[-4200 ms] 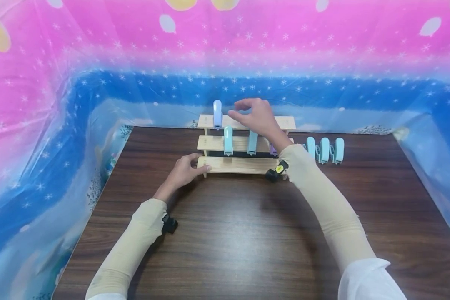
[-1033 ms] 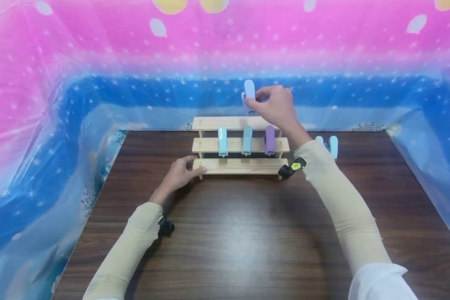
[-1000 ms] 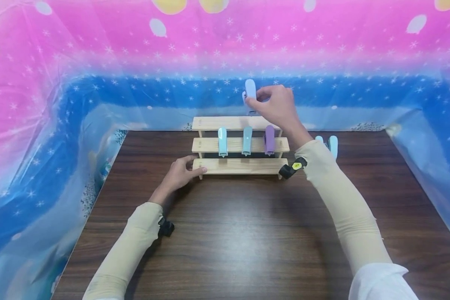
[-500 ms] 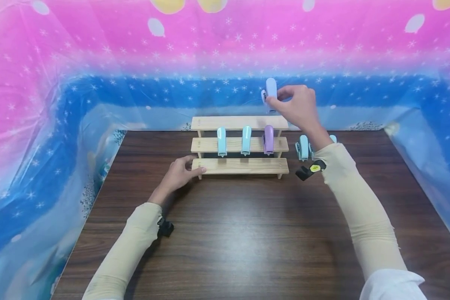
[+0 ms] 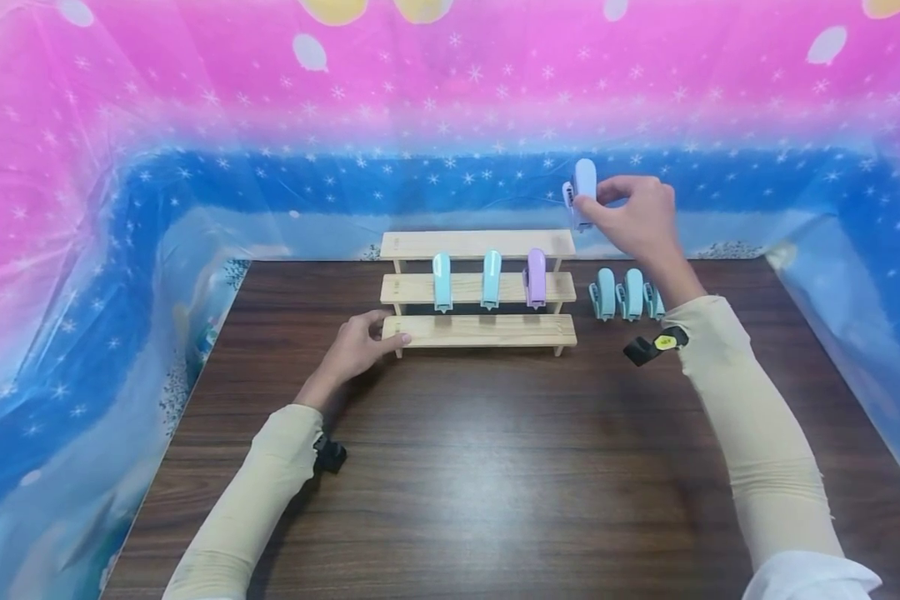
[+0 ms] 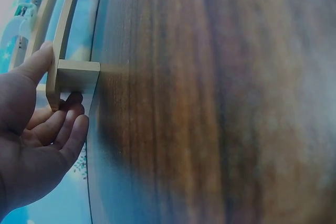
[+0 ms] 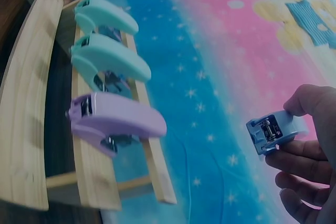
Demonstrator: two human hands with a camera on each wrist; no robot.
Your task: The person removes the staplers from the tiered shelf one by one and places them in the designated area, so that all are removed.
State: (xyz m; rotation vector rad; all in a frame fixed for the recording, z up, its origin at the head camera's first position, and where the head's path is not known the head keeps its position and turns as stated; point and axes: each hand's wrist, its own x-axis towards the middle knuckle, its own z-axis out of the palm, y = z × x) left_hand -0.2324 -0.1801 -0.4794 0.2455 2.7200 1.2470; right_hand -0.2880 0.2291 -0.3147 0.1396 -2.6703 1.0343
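Observation:
Up in the air just right of the top tier, my right hand (image 5: 641, 218) pinches a pale lavender-blue stapler (image 5: 585, 187) between thumb and fingers. The right wrist view shows this stapler (image 7: 273, 131) with its metal parts towards the camera. My left hand (image 5: 356, 346) grips the left end of a three-tier wooden display rack (image 5: 480, 332), thumb on the lowest board, fingers bent under it. On the middle tier stand two mint staplers (image 5: 442, 282) and a purple stapler (image 5: 536, 277). The top and lowest boards bear nothing.
Right of the rack, several mint-teal staplers (image 5: 605, 293) stand in a row on the dark wooden table (image 5: 450, 467); my right forearm partly covers the last. A pink and blue printed cloth (image 5: 450, 108) hangs close behind the rack and along the sides.
The lavender-blue stapler stood on the top tier at first. My right hand has taken it, lifted it and carried it rightward past the rack's end. My left hand keeps its grip.

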